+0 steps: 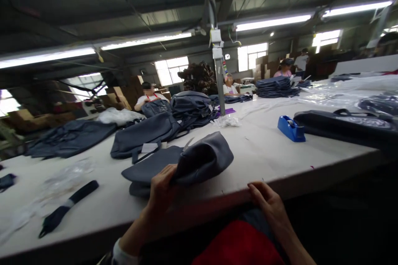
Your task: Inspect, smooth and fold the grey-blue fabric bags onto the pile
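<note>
My left hand (161,192) is closed on the near edge of a dark grey fabric bag (192,161) that lies bunched on the white table (261,153), with a flat grey piece beneath it. At the table's front edge, to the right, rests my right hand (269,207), its fingers curled over the rim and nothing visible in them. Something red (239,244) lies on my lap below the table's edge.
A blue tape dispenser (290,128) stands right of centre beside a dark bag (342,126). Grey bags (146,134) lie in piles further back. A dark strap (66,207) and clear plastic lie at the left. A metal post (219,87) rises mid-table. Other people work at the far side.
</note>
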`<action>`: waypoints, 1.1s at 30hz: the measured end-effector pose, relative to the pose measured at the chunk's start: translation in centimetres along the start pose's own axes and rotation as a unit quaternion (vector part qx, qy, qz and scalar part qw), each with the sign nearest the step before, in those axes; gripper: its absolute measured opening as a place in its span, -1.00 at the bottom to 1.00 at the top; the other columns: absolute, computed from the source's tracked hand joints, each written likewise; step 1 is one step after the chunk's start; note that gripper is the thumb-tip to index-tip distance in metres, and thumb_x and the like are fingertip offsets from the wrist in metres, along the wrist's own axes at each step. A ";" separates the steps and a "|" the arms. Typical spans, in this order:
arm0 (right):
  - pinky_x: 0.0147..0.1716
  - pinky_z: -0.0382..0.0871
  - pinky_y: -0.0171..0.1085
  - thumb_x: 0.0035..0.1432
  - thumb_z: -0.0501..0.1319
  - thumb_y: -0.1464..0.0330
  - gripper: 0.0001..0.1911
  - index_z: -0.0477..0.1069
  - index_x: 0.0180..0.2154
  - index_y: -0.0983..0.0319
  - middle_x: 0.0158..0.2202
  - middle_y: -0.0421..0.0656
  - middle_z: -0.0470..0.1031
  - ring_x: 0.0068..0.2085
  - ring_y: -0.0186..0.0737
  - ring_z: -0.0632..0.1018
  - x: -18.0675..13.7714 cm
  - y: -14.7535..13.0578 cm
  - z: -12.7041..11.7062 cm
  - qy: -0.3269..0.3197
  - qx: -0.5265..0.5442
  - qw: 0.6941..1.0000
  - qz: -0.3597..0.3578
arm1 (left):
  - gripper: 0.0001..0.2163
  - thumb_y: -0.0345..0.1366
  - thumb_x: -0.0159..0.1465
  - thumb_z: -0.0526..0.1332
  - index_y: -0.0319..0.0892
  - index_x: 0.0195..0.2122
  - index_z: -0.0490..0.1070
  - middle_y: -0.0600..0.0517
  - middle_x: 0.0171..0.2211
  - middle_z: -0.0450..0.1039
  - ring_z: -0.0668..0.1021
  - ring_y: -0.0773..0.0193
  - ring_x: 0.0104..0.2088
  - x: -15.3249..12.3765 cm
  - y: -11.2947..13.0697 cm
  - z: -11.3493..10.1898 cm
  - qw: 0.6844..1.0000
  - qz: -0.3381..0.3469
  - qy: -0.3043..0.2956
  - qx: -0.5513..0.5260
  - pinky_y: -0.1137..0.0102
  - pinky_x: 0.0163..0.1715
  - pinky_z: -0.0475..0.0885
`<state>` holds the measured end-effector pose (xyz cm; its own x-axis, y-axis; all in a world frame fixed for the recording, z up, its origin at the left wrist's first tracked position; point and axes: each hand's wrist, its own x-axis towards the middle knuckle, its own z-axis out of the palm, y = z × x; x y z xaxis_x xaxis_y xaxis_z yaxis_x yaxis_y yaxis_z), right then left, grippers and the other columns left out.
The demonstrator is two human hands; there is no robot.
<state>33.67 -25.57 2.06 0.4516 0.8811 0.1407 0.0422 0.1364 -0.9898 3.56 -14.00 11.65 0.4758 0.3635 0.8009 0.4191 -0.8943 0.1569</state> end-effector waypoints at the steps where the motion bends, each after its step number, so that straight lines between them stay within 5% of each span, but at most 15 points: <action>1: -0.31 0.48 -0.21 0.06 0.25 -0.06 -0.51 0.50 -0.23 0.23 -0.32 -0.09 0.56 -0.29 -0.08 0.58 0.3 -0.4 -0.3 0.013 -0.014 1.000 -0.009 | -0.85 -0.30 0.32 0.12 -0.21 -0.17 0.42 -0.05 -0.31 0.50 0.54 0.18 -0.30 0.5 0.1 -0.8 1.000 0.016 0.015 0.006 0.37 -0.30 0.42; 5: 0.02 0.43 -0.02 0.09 0.27 0.02 -0.40 0.34 0.11 0.13 0.11 -0.02 0.43 0.09 0.06 0.48 0.7 -4.2 -0.3 0.027 -0.105 0.983 -0.151 | -0.80 -0.22 0.35 0.07 -0.18 -0.36 0.34 0.01 -0.47 0.37 0.42 0.25 -0.44 1.9 0.9 -2.8 0.999 0.041 0.026 0.016 0.39 -0.42 0.32; 8: 0.22 0.20 0.12 -0.05 0.39 0.11 -0.01 0.00 0.35 0.05 0.40 -0.04 -0.01 0.35 0.15 0.13 1.0 -8.7 0.9 -0.034 -0.237 0.914 -0.328 | -0.66 -0.10 0.39 0.00 -0.15 -0.48 0.22 0.05 -0.54 0.26 0.33 0.28 -0.50 2.8 1.9 -3.5 0.999 0.040 0.003 0.007 0.39 -0.48 0.22; 11: 0.28 0.03 0.17 -0.23 0.49 0.18 0.24 -0.13 0.39 0.12 0.40 0.01 -0.03 0.38 0.22 0.01 2.1 -13.1 2.8 -0.104 -0.317 0.841 -0.427 | -0.61 -0.02 0.40 -0.01 -0.15 -0.50 0.19 0.05 -0.53 0.26 0.34 0.28 -0.48 3.7 2.7 -4.1 0.998 0.047 -0.032 -0.023 0.39 -0.46 0.20; 13: 0.24 0.12 0.15 -0.28 0.50 0.19 0.17 0.04 0.34 0.15 0.31 0.02 0.19 0.31 0.24 0.19 3.1 -15.3 4.1 -0.148 -0.314 0.834 -0.428 | -0.58 0.03 0.39 0.00 -0.16 -0.50 0.21 0.05 -0.52 0.27 0.35 0.28 -0.48 4.2 2.8 -4.4 0.998 0.039 -0.046 -0.035 0.39 -0.45 0.20; 16: 0.03 0.37 -0.01 -0.23 0.46 0.21 -0.30 0.45 0.03 0.11 0.01 -0.08 0.51 0.03 0.12 0.48 4.5 -16.9 5.5 -0.175 -0.258 0.874 -0.373 | -0.51 0.14 0.34 0.01 -0.18 -0.51 0.27 0.05 -0.51 0.28 0.35 0.27 -0.47 4.8 2.1 -4.8 0.997 0.008 -0.060 -0.039 0.38 -0.45 0.19; 19: -0.16 0.42 -0.11 -0.23 0.46 0.22 -0.58 0.55 -0.23 0.11 -0.22 -0.15 0.59 -0.18 0.03 0.52 5.2 -16.9 6.0 -0.156 -0.203 0.913 -0.319 | -0.51 0.17 0.29 0.09 -0.20 -0.48 0.35 0.04 -0.49 0.32 0.38 0.26 -0.45 5.4 1.2 -5.1 0.994 -0.024 -0.090 -0.052 0.38 -0.42 0.21; 22: -0.28 0.42 -0.13 -0.22 0.46 0.16 -0.59 0.55 -0.25 0.12 -0.32 -0.18 0.59 -0.28 -0.01 0.51 5.5 -15.9 5.7 -0.130 -0.194 0.931 -0.281 | -0.59 0.11 0.25 0.19 -0.21 -0.38 0.44 0.04 -0.45 0.40 0.44 0.23 -0.41 6.2 1.5 -5.4 0.986 -0.083 -0.127 -0.066 0.39 -0.39 0.27; 24: -0.32 0.42 -0.13 -0.20 0.45 0.14 -0.59 0.54 -0.25 0.12 -0.36 -0.19 0.58 -0.30 0.00 0.51 5.6 -15.1 5.4 -0.110 -0.192 0.936 -0.273 | -0.58 0.06 0.16 0.31 -0.18 -0.13 0.47 0.02 -0.29 0.49 0.52 0.15 -0.29 6.7 2.6 -5.6 0.980 -0.114 -0.143 -0.084 0.37 -0.29 0.35; 27: -0.28 0.44 -0.06 -0.19 0.45 0.12 -0.59 0.53 -0.23 0.09 -0.34 -0.17 0.58 -0.28 0.05 0.52 5.7 -14.3 5.3 -0.094 -0.184 0.938 -0.280 | -0.17 0.02 -0.07 0.49 -0.07 0.22 0.26 -0.04 0.02 0.47 0.52 0.01 -0.04 7.4 4.2 -5.5 0.977 -0.130 -0.132 -0.105 0.29 -0.06 0.38; 33: -0.11 0.44 -0.02 -0.19 0.44 0.04 -0.37 0.48 -0.05 0.11 -0.16 -0.12 0.57 -0.12 0.08 0.53 5.6 -15.1 5.1 -0.089 -0.247 0.924 -0.277 | -0.66 -0.02 0.13 0.37 -0.17 -0.23 0.49 0.09 -0.35 0.50 0.52 0.22 -0.30 8.8 4.0 -3.4 0.966 -0.184 -0.066 -0.172 0.41 -0.26 0.38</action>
<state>31.05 -20.39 17.93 0.0872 0.8040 0.5882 0.6444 0.4048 -0.6488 6.82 -15.26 21.32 0.4482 0.6824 0.5775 0.3072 -0.7242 0.6174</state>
